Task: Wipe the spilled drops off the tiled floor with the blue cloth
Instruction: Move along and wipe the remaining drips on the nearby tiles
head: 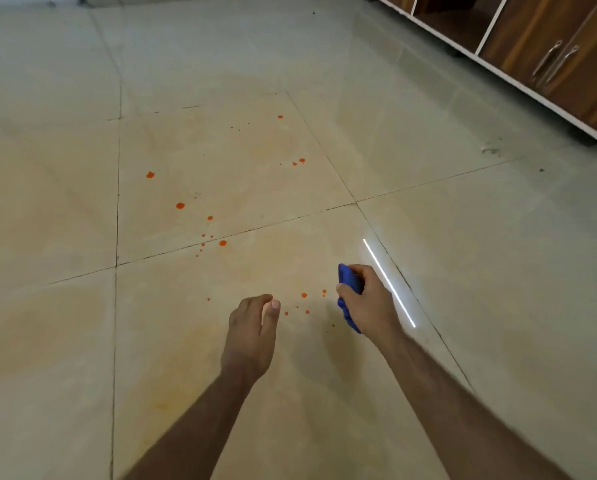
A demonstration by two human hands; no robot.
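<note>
Fingers (352, 271) of right hand (369, 303) curled tight round blue cloth (347, 277), bunched in the fist, one end poking above the thumb, other end trailing below the palm. Held above tiled floor (65, 209), not clearly touching it. Fingers of left hand (252, 330) loosely bent, thumb tip near forefinger, pinching nothing, empty. Both forearms bare, reaching in from lower edge.

Head view, surface: glossy beige tiles, dark grout lines crossing near the middle left and again at right of centre. Orange drops (222, 242) scattered across two tiles: bigger spots at left centre (150, 174) and (180, 205), a small pair further up at right (302, 160), one lone dot higher still (280, 116). Nearest cluster (304, 295) between the two hands, just beside the cloth. Faint orange smear staining the tiles around the drops. Thin bright light reflection (388, 282) just right of the right hand.

Room and edges: wooden cabinet (532, 46) with white frame at upper right, one open compartment, two metal handles (553, 62) on the doors, well apart from the spill. Small dark specks and a scuff on floor near the cabinet foot. Bare tile all round the spill, left, ahead and right, nothing standing near the drops.
</note>
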